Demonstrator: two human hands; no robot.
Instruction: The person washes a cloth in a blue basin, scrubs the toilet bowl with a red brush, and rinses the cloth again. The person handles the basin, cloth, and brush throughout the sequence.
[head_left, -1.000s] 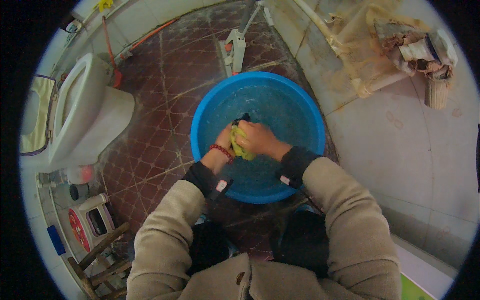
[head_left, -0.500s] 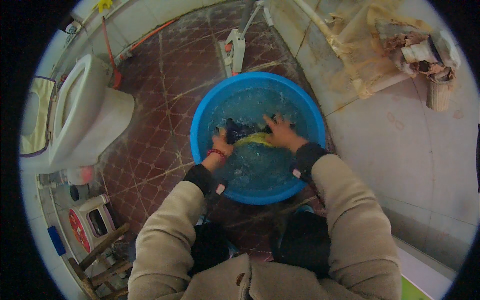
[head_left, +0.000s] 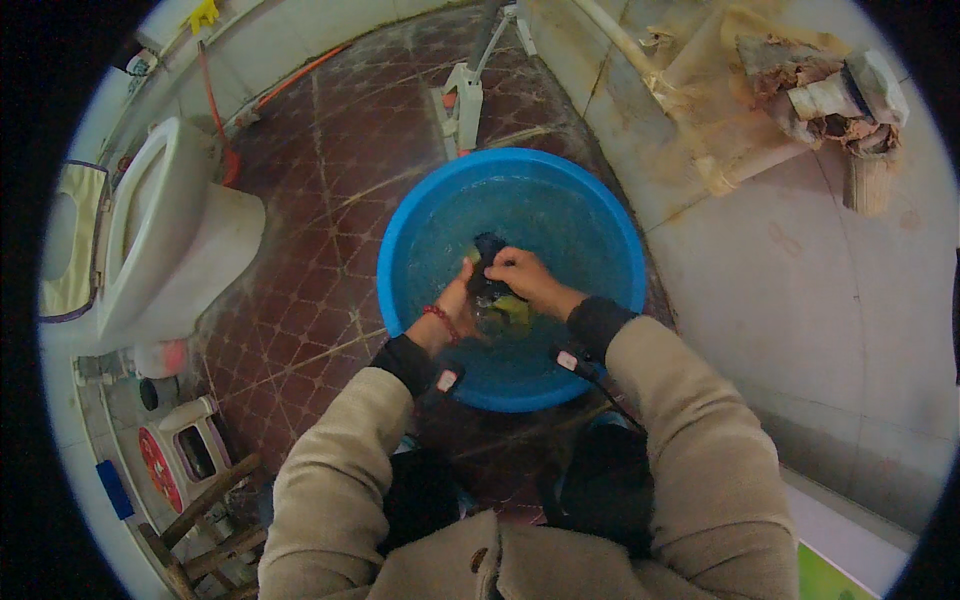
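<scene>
A round blue basin (head_left: 399, 212) of water stands on the floor in front of me. Wet cloth, dark navy with yellow-green parts (head_left: 512, 308), is bunched in the middle of the water; its exact kind cannot be made out. My right hand (head_left: 530, 281) pinches the dark part (head_left: 489, 246) from above, its fingers closed. On the cloth's left side, my left hand (head_left: 456, 304) grips it with the thumb on top, its other fingers partly under water. A red bead bracelet (head_left: 441, 321) circles my left wrist.
A white toilet (head_left: 180, 235) stands at the left on brown-red floor tiles (head_left: 300, 240). Below it are a small stool (head_left: 183, 450) and a wooden chair (head_left: 205, 530). Beyond the basin rests a grey-white mop head (head_left: 465, 108). A wrapped pipe (head_left: 640, 60) runs along the right wall.
My hands were apart with fingers spread over the cloth; now they have come together and hold it. The dark part is lifted between them, and the yellow part has bunched up. The splashing has calmed.
</scene>
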